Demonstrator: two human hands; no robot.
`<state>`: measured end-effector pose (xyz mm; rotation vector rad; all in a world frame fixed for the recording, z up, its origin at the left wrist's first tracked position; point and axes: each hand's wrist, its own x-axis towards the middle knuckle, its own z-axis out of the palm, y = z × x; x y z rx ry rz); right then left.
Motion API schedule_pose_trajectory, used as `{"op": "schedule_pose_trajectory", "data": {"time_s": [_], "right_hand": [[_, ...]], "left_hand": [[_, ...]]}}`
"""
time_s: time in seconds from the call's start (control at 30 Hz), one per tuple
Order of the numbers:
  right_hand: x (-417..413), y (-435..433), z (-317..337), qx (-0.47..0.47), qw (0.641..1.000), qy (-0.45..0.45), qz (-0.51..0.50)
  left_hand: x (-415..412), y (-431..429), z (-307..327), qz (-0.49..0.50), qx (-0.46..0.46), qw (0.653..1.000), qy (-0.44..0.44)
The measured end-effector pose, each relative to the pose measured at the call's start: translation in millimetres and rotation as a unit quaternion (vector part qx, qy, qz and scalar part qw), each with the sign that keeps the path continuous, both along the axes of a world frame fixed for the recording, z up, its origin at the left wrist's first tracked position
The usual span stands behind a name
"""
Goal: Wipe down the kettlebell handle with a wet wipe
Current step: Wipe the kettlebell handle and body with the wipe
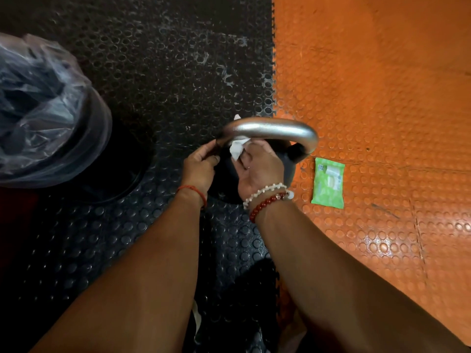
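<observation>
On the floor at the black/orange mat seam stands the kettlebell [288, 169], steel handle [270, 128] up. Left hand [201, 166] pinches the handle's left end; right hand [260, 169] presses a white wipe [237, 147] under the bar. Green wipe pack [328, 183] lies just right; bagged bin [46, 110] far left.

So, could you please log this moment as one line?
step: wiping | right hand: wet wipe under kettlebell handle | left hand: steadying handle
</observation>
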<state>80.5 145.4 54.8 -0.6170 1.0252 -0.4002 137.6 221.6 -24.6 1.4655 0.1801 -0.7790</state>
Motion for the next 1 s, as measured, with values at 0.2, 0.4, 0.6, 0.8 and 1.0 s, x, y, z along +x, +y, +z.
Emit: {"op": "schedule_pose_trajectory", "data": {"time_s": [0.2, 0.4, 0.6, 0.8, 1.0], "right_hand": [[-1.1, -6.0, -1.0, 0.033, 0.999, -0.012, -0.001], [-4.7, -4.6, -5.1, -0.026, 0.998, 0.026, 0.049], [-1.9, -2.9, -13.1, -0.063, 0.995, 0.037, 0.063], [6.7, -11.8, -18.0, -0.151, 0.979, 0.109, 0.079], [2.0, -12.4, -26.5, -0.218, 0.963, 0.117, 0.108]], "left_hand": [[-0.2, 0.5, 0.5, 0.009, -0.009, 1.000, 0.008], [0.8, 1.4, -3.0, 0.001, -0.004, 1.000, 0.004], [0.3, 1.9, -2.0, -0.002, 0.005, 1.000, -0.002], [-0.9, -0.3, -1.3, 0.004, 0.007, 1.000, -0.007], [-1.1, 0.2, -2.9, 0.008, -0.001, 1.000, 0.003]]}}
